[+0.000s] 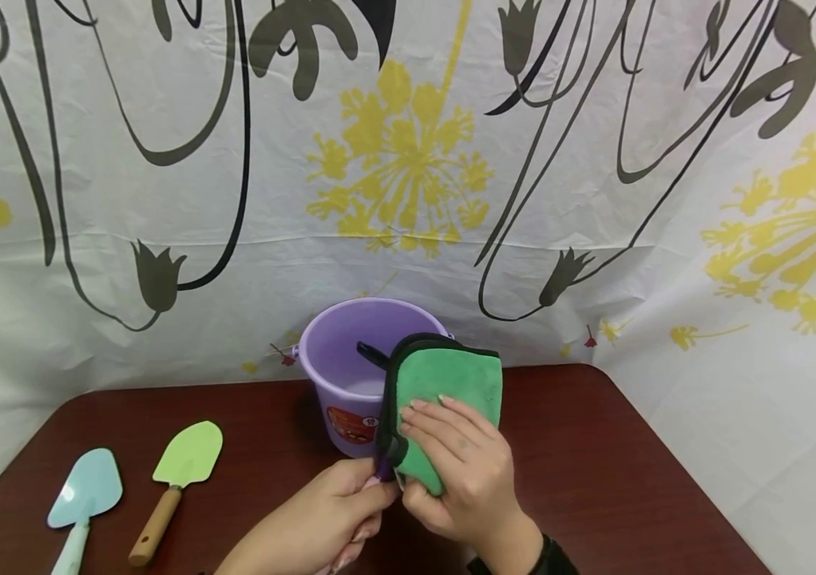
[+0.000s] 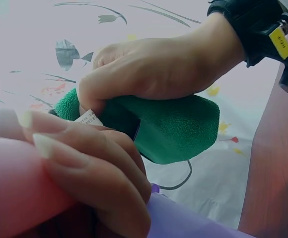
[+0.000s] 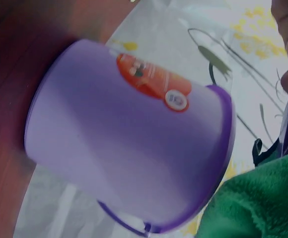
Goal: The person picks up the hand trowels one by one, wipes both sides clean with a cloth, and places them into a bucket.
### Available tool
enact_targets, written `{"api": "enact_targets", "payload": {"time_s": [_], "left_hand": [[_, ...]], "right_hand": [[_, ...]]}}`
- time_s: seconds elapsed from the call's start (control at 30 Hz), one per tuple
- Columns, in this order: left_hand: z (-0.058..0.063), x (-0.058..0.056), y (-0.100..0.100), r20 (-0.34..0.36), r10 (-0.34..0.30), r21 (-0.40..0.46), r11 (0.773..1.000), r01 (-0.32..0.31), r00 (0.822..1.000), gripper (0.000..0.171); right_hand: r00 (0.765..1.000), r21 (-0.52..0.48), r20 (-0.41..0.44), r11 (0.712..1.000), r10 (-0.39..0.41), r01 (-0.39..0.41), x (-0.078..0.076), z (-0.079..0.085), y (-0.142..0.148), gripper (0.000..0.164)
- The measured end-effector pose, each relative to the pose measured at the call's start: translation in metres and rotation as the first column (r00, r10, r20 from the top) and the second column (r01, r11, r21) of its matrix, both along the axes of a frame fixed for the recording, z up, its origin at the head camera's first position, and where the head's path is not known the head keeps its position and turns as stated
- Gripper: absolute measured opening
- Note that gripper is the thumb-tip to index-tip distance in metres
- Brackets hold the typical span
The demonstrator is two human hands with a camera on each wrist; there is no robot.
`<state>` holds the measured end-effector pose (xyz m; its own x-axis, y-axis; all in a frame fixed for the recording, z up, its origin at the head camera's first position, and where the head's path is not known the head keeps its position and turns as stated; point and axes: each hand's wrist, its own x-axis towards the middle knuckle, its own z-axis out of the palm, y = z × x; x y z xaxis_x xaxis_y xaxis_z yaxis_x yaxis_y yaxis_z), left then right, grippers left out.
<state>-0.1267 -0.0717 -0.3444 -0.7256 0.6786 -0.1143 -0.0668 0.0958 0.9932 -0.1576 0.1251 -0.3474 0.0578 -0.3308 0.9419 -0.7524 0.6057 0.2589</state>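
Left hand (image 1: 332, 511) nearest, at the bottom of the head view, fingers wrapped round a pink handle (image 2: 20, 183). Purple part (image 1: 383, 469) of same tool runs up from the grip, rest of it hidden by cloth. Right hand (image 1: 461, 463) grips green cloth (image 1: 458, 369), fingers laid over its face, thumb underneath; cloth is folded against the tool, black edging, black loop (image 1: 372, 354) sticking out left, white tag (image 2: 89, 118) near the fingers. Black band (image 2: 253, 27) on right wrist. Both hands and cloth are up over the tabletop (image 1: 595, 479), dark reddish brown.

Left side of tabletop: blue trowel (image 1: 88, 485), handle cut off by frame edge; just beside it, slightly farther back, green trowel (image 1: 191, 453), wooden handle. Both lie flat, blades pointing away.

Behind cloth: purple bucket (image 3: 119, 139), upright, near back edge, orange-red label (image 1: 349, 425) on front. Cloth overlaps its right rim in head view; can't tell if touching.

Farthest: white sheet (image 1: 279, 192), yellow flower prints, grey-black stems.
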Motion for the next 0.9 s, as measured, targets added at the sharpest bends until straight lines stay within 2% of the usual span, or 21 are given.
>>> {"api": "enact_targets", "payload": {"time_s": [0.17,0.3,0.53,0.73,0.9], "left_hand": [[-0.002,0.001,0.002,-0.014,-0.007,-0.006,1.000,0.007,1.000,0.025],[-0.003,0.001,0.003,-0.012,-0.024,0.001,1.000,0.024,1.000,0.020],[0.000,0.002,0.002,-0.063,-0.051,-0.029,0.998,0.049,0.997,0.020],[0.000,0.002,-0.001,-0.061,-0.059,-0.032,0.998,0.057,0.996,0.019],[0.001,0.001,-0.003,-0.040,-0.030,-0.062,0.998,0.028,0.999,0.019]], "right_hand": [[1.000,-0.046,0.012,0.999,-0.021,0.021,-0.005,0.002,0.010,0.036],[0.999,-0.064,0.025,0.997,-0.031,0.033,-0.008,0.003,0.018,0.033],[0.998,-0.109,0.069,0.994,0.001,0.006,-0.009,0.006,0.028,0.033],[0.998,-0.084,0.061,0.996,0.000,0.005,-0.004,0.002,0.015,0.034],[0.999,-0.030,0.046,0.999,0.026,-0.025,0.003,-0.004,-0.002,0.034]]}}
